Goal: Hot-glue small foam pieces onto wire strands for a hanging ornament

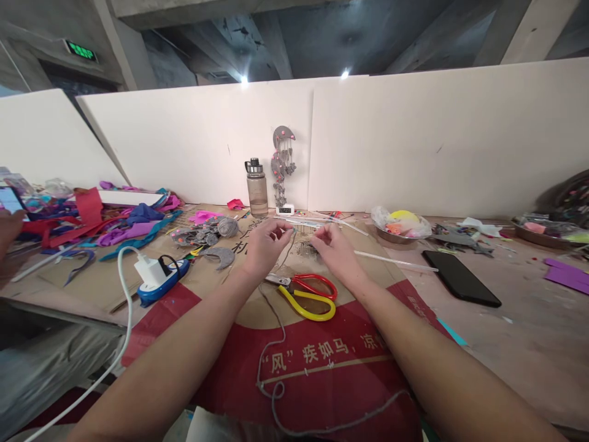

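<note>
My left hand is pinched on a grey yarn, which trails down over the red part of the cardboard in loops. To its right, my right hand has its thumb and fingers pressed together beside a small cluster of metal pins; whatever lies between its fingertips is too small to make out. Scissors with one red and one yellow handle lie just below the hands. Left of my left hand are a grey felt crescent and a ball of grey yarn.
Behind stand a water bottle and a small clock, under a hanging grey ornament. A black phone and a bowl lie right. At left are a power strip, felt scraps and another person's hand.
</note>
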The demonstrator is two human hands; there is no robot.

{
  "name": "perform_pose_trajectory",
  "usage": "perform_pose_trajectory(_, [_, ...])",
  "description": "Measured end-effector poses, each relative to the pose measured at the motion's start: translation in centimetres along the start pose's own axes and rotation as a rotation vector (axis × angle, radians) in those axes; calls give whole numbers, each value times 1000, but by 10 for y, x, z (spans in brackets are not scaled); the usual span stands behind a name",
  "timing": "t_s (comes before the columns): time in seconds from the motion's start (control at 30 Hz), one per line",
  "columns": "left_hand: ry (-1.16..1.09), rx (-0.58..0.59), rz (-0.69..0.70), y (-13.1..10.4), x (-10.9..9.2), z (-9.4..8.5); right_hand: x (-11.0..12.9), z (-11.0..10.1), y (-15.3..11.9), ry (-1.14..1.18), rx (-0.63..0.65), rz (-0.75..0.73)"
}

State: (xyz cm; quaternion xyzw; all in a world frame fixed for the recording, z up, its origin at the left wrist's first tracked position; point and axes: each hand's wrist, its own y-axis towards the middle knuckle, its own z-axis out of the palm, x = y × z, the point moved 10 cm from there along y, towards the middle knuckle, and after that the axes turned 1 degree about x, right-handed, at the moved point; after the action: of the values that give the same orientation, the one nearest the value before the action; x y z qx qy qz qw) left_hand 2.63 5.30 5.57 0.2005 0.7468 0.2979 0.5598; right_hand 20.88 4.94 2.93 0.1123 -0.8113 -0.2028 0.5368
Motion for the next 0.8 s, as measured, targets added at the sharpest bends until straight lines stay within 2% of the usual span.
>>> perform_pose_trajectory(0.1, [70,12,79,-3,-15,1,5,34,-7,412,95,100])
perform_pose_trajectory(0.2, [61,35,42,-4,-13,5,9,51,-11,585,140,124])
perform_pose_trajectory(0.33, [3,64,-45,-7,-1,12,11,44,-12,517,93,92])
perform_pose_trajectory(0.53, [-206,118,-224,-9,13,24,13,24,-8,308,5,9])
perform_pose_trajectory(0.8, [-457,183,-396,-14,27,38,19,12,-9,148,-57,-27])
